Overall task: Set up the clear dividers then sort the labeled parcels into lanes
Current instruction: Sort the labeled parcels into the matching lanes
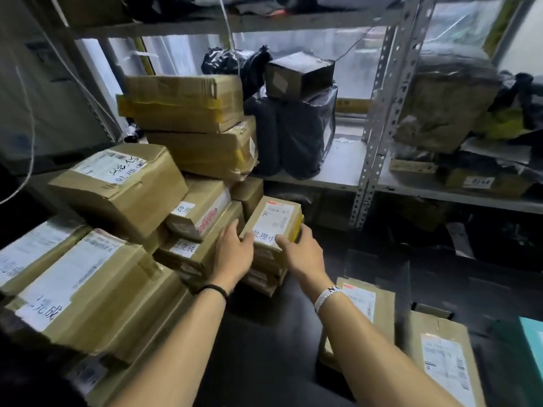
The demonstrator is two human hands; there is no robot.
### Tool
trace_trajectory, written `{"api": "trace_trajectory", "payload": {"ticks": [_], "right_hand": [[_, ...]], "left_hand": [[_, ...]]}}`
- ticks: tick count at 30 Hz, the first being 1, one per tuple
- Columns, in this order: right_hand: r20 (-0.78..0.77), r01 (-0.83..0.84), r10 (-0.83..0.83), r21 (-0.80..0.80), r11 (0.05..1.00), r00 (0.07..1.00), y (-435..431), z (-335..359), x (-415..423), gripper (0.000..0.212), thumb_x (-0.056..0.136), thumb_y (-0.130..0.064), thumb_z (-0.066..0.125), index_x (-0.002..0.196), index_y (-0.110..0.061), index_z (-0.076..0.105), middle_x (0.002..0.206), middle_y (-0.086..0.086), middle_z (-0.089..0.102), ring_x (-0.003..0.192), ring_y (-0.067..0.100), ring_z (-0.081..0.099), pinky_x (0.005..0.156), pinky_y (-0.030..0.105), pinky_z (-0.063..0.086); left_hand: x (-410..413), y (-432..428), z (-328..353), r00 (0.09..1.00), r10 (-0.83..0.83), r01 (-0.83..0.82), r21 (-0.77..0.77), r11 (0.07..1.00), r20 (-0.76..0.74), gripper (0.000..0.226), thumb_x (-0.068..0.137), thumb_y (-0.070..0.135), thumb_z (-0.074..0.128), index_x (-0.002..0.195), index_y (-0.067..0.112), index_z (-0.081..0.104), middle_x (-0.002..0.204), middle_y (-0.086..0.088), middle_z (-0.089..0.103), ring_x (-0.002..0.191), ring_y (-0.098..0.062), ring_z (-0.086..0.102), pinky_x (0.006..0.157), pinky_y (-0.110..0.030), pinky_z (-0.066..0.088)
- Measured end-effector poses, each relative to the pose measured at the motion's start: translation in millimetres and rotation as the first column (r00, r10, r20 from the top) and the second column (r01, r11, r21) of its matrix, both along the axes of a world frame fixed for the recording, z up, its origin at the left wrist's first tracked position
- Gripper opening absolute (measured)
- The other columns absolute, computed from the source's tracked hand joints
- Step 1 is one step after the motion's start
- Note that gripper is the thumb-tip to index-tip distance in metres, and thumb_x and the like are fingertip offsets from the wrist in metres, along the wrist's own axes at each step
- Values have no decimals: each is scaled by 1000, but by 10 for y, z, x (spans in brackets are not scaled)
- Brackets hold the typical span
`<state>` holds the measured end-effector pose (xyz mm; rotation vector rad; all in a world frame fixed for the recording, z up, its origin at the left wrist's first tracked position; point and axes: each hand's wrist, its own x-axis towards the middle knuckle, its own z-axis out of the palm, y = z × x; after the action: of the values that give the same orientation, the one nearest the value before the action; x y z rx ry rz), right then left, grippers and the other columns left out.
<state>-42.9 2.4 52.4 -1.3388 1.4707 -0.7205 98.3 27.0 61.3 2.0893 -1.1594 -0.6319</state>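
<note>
At the left, a stack of labelled cartons [117, 186] is standing. The left hand [233, 254] is gripping the left side of the small parcel [273, 224], with fingers curled along its edge and thumb lying on the top. The parcel is sitting on a short pile of boxes just beside the stack. The right hand [302, 254] is gripping the parcel's right side, thumb on the label, fingers wrapped round the edge. Further right, two flat parcels [426, 333] are lying on the dark floor.

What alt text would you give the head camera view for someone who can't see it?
A left hand and right hand grip a small labeled parcel atop a short stack, beside taller piles of taped cardboard boxes. Metal shelving behind holds dark bagged packages.
</note>
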Motion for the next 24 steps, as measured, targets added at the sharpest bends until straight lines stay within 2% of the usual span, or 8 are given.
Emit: {"api": "trace_trajectory", "payload": {"ticks": [2,4,6,11,15,18,21,24], "right_hand": [[36,22,-23,46,999,999,-171,-169,86,63,92,-45,61,150,-31,42,142,3,60,128,29,57,110,47,46],[112,31,-44,110,993,993,-293,-338,144,77,79,-60,59,151,-42,41,144,-3,60,128,27,58,108,49,48],[217,46,-84,171,984,973,-383,-489,182,87,69,-67,58,152,-49,36,145,-5,59,126,25,60,106,50,51],[349,68,-120,158,985,930,-282,-305,97,69,89,-41,60,153,-47,35,136,-7,66,113,17,70,96,47,58],[451,46,-77,79,996,889,-75,0,-290,54,104,-16,55,150,-42,45,124,-6,73,102,11,75,73,25,60],[453,31,-29,3,1000,891,196,252,-720,51,104,-16,54,146,-43,47,122,-8,74,103,8,74,75,23,58],[424,28,-16,-21,999,906,511,408,-1255,44,103,-14,53,122,-54,54,115,-10,77,100,8,74,79,29,58],[405,23,2,-58,998,914,906,507,-1871,47,104,-16,52,129,-56,51,115,-13,76,99,6,74,74,25,57]], "left_hand": [[116,-231,-130,997,-11,12,8,1000,-71,48,105,27,45,151,12,41,155,-10,43,142,-27,39,112,-33,30],[197,-353,-279,981,-13,10,-19,1000,-192,37,105,24,44,138,12,57,136,-8,60,123,-25,53,90,-24,37],[236,-408,-413,944,0,-21,-59,998,-330,30,105,25,45,120,16,68,121,-4,69,104,-22,61,82,-26,41],[143,-272,-384,871,-38,-37,-144,989,-489,30,105,29,45,121,19,70,110,-1,75,99,-19,71,89,-38,57],[-154,-9,-121,839,-132,-18,-269,963,-527,29,105,25,46,120,27,71,108,4,77,102,-16,73,89,-39,57],[-528,257,48,832,-193,14,-328,945,-521,28,105,22,48,118,31,71,112,11,75,109,-8,69,99,-37,53],[-992,569,170,803,-241,35,-360,932,-545,32,106,15,46,129,21,67,124,11,71,122,-6,62,112,-38,44],[-1575,959,260,762,-300,72,-386,920,-574,31,106,15,44,127,25,65,122,15,71,120,-2,62,107,-32,45]]}}
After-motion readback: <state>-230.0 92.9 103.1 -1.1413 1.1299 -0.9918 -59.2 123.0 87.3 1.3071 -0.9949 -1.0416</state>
